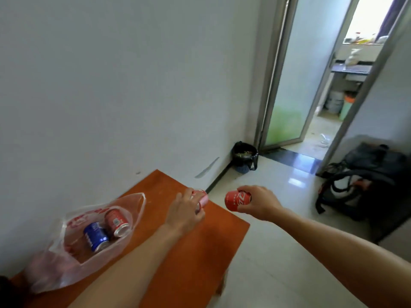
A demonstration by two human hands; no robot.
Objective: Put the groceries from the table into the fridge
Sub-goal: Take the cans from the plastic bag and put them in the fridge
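My right hand (261, 202) grips a red cola can (235, 200), held in the air past the table's right edge. My left hand (185, 213) is closed around another red can (201, 196), mostly hidden by the fingers, above the far corner of the orange wooden table (195, 252). On the table's left lies a clear plastic bag with red print (73, 258). Inside it a red can (115, 222) and a blue can (95, 236) lie on their sides. No fridge is in view.
A white wall runs along the table's left. A bin with a black liner (244, 156) stands in the corner beside an open glass door (287, 85) leading to a kitchen. Black bags (364, 183) sit on the glossy tiled floor at right.
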